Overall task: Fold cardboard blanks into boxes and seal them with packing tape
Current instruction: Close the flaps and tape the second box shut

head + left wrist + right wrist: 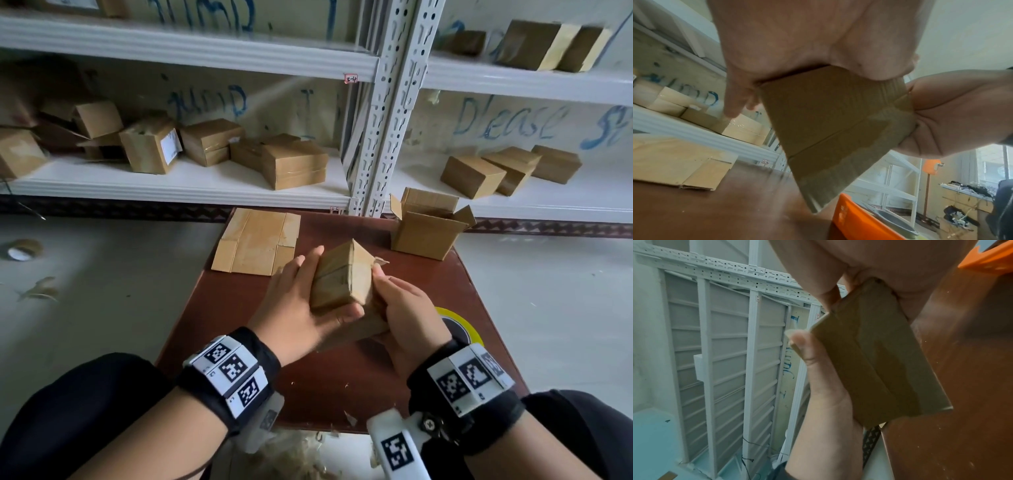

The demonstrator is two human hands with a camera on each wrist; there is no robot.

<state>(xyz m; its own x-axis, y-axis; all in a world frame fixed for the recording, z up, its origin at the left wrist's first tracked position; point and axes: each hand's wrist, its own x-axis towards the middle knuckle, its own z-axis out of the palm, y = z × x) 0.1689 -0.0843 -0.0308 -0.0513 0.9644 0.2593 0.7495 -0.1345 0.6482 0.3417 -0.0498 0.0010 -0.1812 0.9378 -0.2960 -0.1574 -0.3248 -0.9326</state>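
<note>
A small brown cardboard box (342,277), closed and taped along its seam, is held tilted above the brown table (335,383). My left hand (294,298) grips its left side, fingers up along the face and thumb underneath. My right hand (400,301) grips its right side with curled fingers. The left wrist view shows the box (838,121) from below, with glossy tape along one edge. In the right wrist view the box (869,361) has the left hand's thumb (813,366) pressed on its side. A yellow-rimmed tape roll (460,325) lies on the table under my right wrist.
A flat cardboard blank (257,240) lies at the table's far left. An open-topped box (428,229) stands at its far right corner. White shelves (191,185) behind hold several finished boxes. Another tape roll (24,248) lies on the floor at left.
</note>
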